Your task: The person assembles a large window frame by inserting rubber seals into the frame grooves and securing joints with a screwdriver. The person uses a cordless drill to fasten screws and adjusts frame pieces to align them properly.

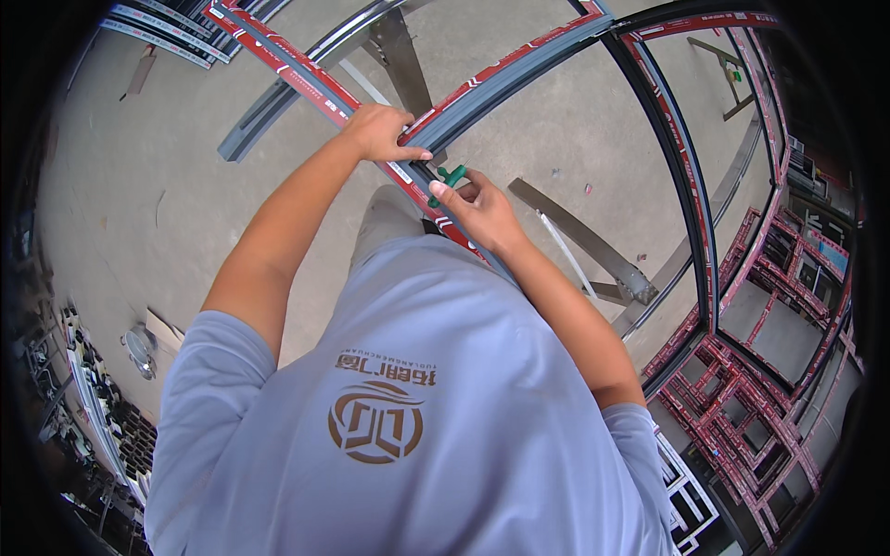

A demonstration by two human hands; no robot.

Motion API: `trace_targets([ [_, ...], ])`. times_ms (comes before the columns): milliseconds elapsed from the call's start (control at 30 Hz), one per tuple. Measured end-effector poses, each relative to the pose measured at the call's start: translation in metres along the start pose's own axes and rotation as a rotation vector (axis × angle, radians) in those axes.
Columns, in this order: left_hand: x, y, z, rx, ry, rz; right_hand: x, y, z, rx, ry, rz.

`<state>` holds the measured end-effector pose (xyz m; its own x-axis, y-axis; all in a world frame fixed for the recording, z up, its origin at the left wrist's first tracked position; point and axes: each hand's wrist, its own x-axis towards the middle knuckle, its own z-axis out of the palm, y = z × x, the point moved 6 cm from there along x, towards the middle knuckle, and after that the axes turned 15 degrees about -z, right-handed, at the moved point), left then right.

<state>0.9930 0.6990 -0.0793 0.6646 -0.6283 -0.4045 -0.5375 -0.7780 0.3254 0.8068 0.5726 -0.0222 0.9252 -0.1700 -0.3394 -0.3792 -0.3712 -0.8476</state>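
Note:
A large window frame (519, 82) of grey metal profiles, partly covered in red protective film, stretches across the upper half of the view. Black seal strip runs along its inner edges. My left hand (378, 134) grips the frame where two bars meet, with the thumb pressed near the inner corner. Just right of that thumb, my right hand (484, 211) holds a small green tool (451, 176) between thumb and fingers at the same corner. My fingers hide part of the tool, and its working end cannot be made out.
Metal stand legs (400, 60) and a slanted brown beam (584, 241) show below the frame. More red-filmed frames (742, 417) crowd the right side. Long profiles (162, 32) lie at the upper left. A round metal object (139, 350) sits on the floor, lower left.

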Motion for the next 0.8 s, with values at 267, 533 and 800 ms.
trace_targets([
  [267, -0.019, 0.007, 0.007, -0.109, 0.084, 0.188, 0.015, -0.014, 0.006, -0.217, -0.023, -0.298],
  [533, -0.033, 0.019, 0.012, -0.048, 0.181, 0.450, 0.014, -0.054, -0.004, -0.777, -0.093, -0.894],
  [800, -0.039, 0.020, 0.014, -0.027, 0.179, 0.429, 0.019, -0.057, -0.004, -0.756, -0.136, -0.968],
])
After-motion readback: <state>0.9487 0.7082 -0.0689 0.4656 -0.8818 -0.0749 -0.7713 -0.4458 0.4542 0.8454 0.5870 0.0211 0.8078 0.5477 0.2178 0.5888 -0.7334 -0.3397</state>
